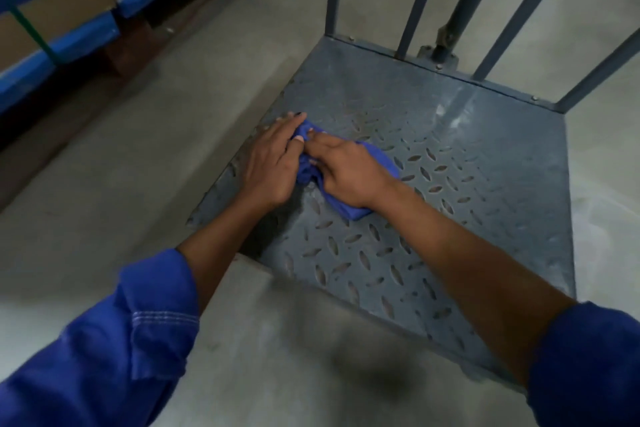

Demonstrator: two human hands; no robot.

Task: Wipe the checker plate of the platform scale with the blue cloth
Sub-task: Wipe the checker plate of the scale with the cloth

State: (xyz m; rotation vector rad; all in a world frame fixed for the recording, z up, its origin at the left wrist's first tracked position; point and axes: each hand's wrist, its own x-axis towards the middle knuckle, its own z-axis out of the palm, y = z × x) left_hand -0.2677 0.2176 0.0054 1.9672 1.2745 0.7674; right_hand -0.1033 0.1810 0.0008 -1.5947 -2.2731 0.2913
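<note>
Grips soft, light cloth [382, 161] at its bunched middle, right hand [349, 172] fingers clamped; left hand [272, 166] flat, fingers straight, on plate [467, 156].

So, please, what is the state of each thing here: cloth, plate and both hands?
blue cloth: bunched up, lying on the plate.
checker plate: flat, pale smears near the far edge.
left hand: fingers straight, touching the cloth.
right hand: pressing on the cloth, fingers curled into it.
</note>
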